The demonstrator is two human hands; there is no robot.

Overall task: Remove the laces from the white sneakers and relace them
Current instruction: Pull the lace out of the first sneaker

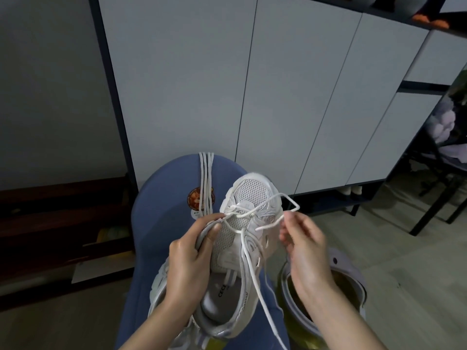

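Note:
A white mesh sneaker lies toe-away on my blue-clad lap. My left hand grips its left side near the eyelets, thumb on the tongue. My right hand pinches a loop of white lace that runs through the lowest eyelets and bends out past the toe. One loose lace end trails down across the shoe opening. A second white lace, folded in several strands, hangs over my knee. Part of a second sneaker shows under my left wrist.
A grey cabinet with tall doors stands just ahead. A lilac clog sits on the floor to the right of my lap. A dark low shelf is at the left, and a black metal frame at the right.

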